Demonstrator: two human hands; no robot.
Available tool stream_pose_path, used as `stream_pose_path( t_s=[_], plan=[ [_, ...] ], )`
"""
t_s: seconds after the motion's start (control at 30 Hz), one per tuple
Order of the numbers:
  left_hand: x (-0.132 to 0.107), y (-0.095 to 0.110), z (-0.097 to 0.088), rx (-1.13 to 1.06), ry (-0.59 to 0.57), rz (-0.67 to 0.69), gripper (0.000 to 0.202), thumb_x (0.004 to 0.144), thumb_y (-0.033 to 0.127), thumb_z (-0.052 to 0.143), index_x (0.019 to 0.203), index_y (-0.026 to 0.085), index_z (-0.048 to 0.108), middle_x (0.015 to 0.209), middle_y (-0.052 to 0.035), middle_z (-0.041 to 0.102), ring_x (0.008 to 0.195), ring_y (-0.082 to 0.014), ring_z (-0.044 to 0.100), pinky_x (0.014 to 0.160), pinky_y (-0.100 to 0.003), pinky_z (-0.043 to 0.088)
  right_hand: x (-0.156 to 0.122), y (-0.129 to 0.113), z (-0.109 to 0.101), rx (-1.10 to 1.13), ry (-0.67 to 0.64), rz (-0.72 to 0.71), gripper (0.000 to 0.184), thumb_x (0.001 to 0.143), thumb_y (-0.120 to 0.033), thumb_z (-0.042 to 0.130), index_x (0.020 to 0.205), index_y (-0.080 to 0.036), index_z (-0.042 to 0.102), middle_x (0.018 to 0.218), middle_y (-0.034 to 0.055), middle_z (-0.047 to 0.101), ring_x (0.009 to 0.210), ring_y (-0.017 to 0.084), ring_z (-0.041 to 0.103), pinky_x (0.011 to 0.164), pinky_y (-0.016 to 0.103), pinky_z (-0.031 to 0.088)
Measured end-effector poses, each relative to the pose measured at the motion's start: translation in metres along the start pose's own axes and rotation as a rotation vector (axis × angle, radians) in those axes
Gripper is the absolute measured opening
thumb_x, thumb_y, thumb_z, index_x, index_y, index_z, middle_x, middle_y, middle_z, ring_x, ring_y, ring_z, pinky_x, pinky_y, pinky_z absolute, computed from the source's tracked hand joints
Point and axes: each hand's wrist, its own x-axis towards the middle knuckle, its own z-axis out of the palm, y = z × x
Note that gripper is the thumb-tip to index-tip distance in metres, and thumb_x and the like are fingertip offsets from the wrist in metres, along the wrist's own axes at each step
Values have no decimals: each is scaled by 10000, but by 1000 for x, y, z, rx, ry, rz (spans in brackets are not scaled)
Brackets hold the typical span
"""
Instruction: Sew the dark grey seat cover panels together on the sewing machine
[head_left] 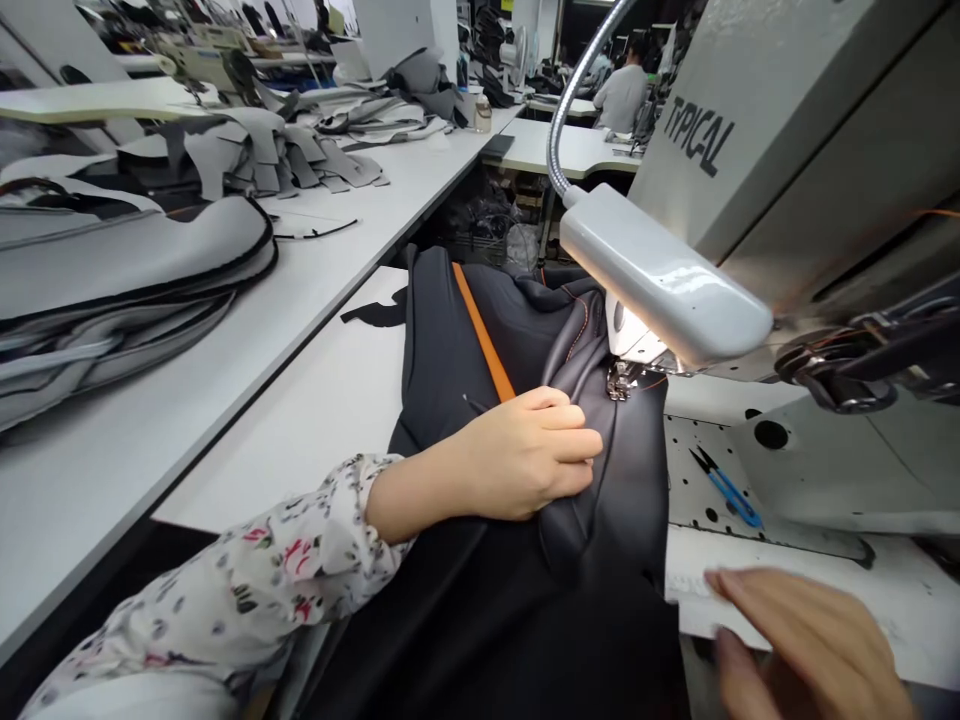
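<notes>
A black fabric piece (pixel 465 330) with an orange strip (pixel 484 345) and orange stitching lies across the sewing table and runs under the presser foot (pixel 621 380) of a grey sewing machine (pixel 795 130). My left hand (pixel 525 455), in a floral sleeve, is closed, pinching a fold of the black fabric just in front of the needle. My right hand (pixel 802 645) is at the lower right, slightly blurred, fingers stretched flat over the table edge beside the fabric, holding nothing.
A white gooseneck lamp (pixel 660 275) hangs over the needle. Blue thread snips (pixel 727 488) lie on the machine bed. Stacks of grey cut pieces (pixel 120 270) cover the long table at left. A person (pixel 622 90) sits at a far table.
</notes>
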Motion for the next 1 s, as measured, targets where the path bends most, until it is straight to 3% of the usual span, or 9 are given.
stream_pose_path(
  t_s=[0.1,0.17,0.23,0.33,0.4,0.67,0.9,1.0],
  plan=[
    [-3,0,-6,-92,-76,-35,338,1000,156,471,1209,201,732,1217,-60,735,964,-207,564,848,-369,413,20,3,14,-114,-74,23,632,949,-238,593,1562,-178,455,1522,158,506,1377,325,488,1101,450,409],
    [-1,0,-11,-133,-135,-63,391,999,170,471,1311,217,701,1410,-41,676,1022,-219,558,819,-371,402,29,3,22,-122,-180,-4,604,983,-229,484,1571,-109,415,1640,170,382,1490,331,366,1150,463,340],
    [1,-1,-14,-153,-187,-75,407,998,174,470,1330,226,701,1487,-15,631,1009,-224,547,799,-372,395,33,5,24,-168,-209,-65,574,984,-169,458,1554,-108,437,1616,137,453,1495,298,369,1163,443,302],
    [5,-1,-17,-158,-240,-79,448,966,144,484,1348,234,700,1505,0,619,953,-230,531,778,-378,394,36,7,15,-233,-221,-156,524,962,-94,462,1480,-137,527,1476,84,627,1429,252,459,1119,416,314],
    [6,-2,-18,-156,-259,-86,475,943,128,489,1359,226,696,1515,-11,610,919,-234,524,769,-385,396,39,8,7,-250,-218,-205,506,946,-74,458,1436,-132,569,1436,74,665,1399,240,493,1071,406,339],
    [7,-11,-15,-189,-285,-124,570,862,70,507,1381,236,673,1555,-3,570,925,-236,515,800,-380,400,55,19,-1,-287,-258,-267,527,955,-85,430,1446,-179,595,1494,7,624,1402,215,526,957,375,370],
    [10,-24,-12,-284,-305,-134,612,834,30,486,1379,236,673,1539,15,582,950,-226,538,850,-382,430,63,22,1,-265,-246,-189,518,976,-55,388,1426,-200,601,1433,-18,673,1388,198,520,937,383,366],
    [10,-30,-10,-331,-275,-145,625,823,21,496,1351,289,695,1476,12,641,989,-222,564,921,-384,455,68,24,4,-259,-245,-175,509,986,-47,389,1423,-208,593,1429,-20,676,1394,191,503,949,382,369]
  ],
)
